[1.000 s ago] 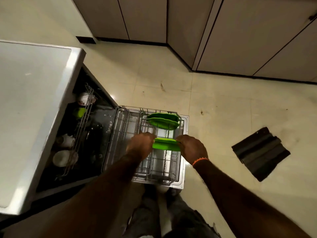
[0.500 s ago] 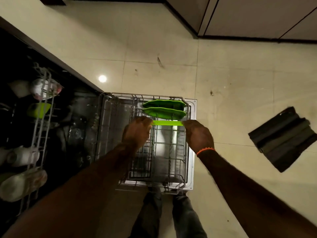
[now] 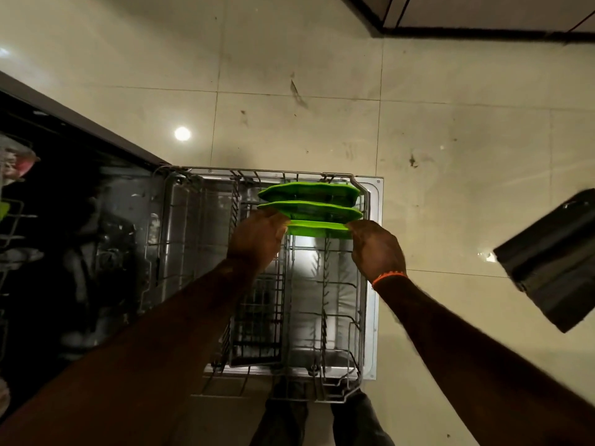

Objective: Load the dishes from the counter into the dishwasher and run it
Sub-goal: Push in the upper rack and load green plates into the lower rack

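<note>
The dishwasher's lower wire rack point(image 3: 360, 320) is pulled out over the open door point(image 3: 375, 220). Two green plates point(image 3: 309, 192) stand on edge at the rack's far end. A third green plate point(image 3: 317, 229) stands just in front of them, upright in the tines. My left hand point(image 3: 256, 236) grips its left edge and my right hand point(image 3: 376, 249), with an orange band at the wrist, grips its right edge.
The dark dishwasher tub point(image 3: 80, 252) lies to the left, with the upper rack point(image 3: 13, 220) holding cups. A dark folded mat point(image 3: 553, 262) lies on the tiled floor at the right. Cabinet bases point(image 3: 483, 30) run along the top right. My legs point(image 3: 322, 423) stand at the rack's near end.
The green plate has moved away from me toward the two standing plates and turned upright between the tines, both hands still on it. My head has leaned forward over the rack.
</note>
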`<state>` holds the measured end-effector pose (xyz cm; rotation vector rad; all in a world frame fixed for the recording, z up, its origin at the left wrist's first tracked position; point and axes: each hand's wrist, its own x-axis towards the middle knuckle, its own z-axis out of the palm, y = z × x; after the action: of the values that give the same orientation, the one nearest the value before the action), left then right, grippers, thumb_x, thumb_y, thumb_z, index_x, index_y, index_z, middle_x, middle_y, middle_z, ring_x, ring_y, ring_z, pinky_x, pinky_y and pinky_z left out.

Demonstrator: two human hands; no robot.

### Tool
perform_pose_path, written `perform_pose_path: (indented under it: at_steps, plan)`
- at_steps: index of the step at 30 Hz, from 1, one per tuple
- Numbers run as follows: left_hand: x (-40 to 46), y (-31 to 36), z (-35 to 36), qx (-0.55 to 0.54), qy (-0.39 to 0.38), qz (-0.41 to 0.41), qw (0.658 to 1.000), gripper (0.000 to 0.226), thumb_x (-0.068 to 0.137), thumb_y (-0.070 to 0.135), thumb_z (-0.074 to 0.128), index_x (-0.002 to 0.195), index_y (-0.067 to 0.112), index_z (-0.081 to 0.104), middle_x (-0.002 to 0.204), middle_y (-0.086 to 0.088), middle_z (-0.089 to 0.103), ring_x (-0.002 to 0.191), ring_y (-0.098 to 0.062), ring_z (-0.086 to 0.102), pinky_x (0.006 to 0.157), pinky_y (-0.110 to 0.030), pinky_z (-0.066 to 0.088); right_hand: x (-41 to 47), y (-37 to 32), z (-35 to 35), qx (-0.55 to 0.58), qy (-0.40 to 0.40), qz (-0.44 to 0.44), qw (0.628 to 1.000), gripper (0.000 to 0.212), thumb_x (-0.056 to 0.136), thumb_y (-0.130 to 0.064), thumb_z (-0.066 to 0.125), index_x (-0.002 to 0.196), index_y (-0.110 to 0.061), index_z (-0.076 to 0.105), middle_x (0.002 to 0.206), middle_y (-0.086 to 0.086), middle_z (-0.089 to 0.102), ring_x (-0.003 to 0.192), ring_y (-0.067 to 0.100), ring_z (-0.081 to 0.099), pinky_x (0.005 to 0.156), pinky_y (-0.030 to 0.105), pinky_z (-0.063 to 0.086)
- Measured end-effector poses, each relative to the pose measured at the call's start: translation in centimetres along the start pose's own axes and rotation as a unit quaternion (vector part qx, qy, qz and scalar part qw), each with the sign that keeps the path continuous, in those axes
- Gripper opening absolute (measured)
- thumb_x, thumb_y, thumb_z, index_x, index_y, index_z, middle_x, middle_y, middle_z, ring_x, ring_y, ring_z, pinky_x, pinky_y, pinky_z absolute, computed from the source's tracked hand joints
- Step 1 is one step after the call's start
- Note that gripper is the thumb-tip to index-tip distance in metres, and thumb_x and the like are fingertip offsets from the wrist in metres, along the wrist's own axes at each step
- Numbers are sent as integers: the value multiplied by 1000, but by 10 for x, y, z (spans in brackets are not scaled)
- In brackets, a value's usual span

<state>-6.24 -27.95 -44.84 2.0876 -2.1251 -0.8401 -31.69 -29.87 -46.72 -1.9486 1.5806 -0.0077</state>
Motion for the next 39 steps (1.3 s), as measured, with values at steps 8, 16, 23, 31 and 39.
perform_pose_path:
  at_steps: [8, 16, 23, 31, 39]
  plan:
    - [14, -17, 18, 16, -41, -16, 999, 27, 100, 30, 56, 122, 21, 69, 128, -5, 64, 116, -30, 57, 90, -39, 49, 22, 17, 28, 4, 31, 23, 999, 37, 86, -2, 64, 120, -13, 72, 118, 12, 71, 99, 35, 69, 88, 35, 54]
    - [-3, -19, 19, 28, 3, -36, 999, 43, 91, 28, 65, 131, 12, 57, 129, -12, 60, 114, -34, 56, 92, -44, 49, 16, 9, 26, -62, 53, 16, 997, 43, 84, -13, 67, 126, -17, 60, 120, 8, 62, 109, 32, 57, 90, 43, 46]
    - [-26, 4, -16, 60, -5, -35, 998, 73, 86, 35, 70, 147, 5, 44, 151, -18, 43, 138, -38, 40, 111, -52, 36, -9, -13, -11, -61, 25, -9, 998, 50, 84, -16, 64, 133, -18, 53, 127, 7, 56, 113, 31, 52, 91, 43, 45]
    - [-60, 49, -96, 49, -61, -64, 995, 94, 91, 49, 64, 160, 11, 12, 168, -13, 6, 155, -32, 5, 123, -51, 21, -53, -74, -93, -76, -15, -18, 997, 67, 85, -22, 63, 147, -17, 39, 145, 7, 45, 127, 29, 44, 101, 43, 41]
    - [-115, 99, -187, 62, -40, -47, 996, 94, 94, 53, 59, 161, 11, 8, 169, -15, 3, 155, -33, 2, 125, -52, 16, -121, -136, -174, -71, 17, -10, 997, 67, 89, -26, 58, 151, -18, 35, 152, 5, 40, 132, 26, 40, 106, 41, 39]
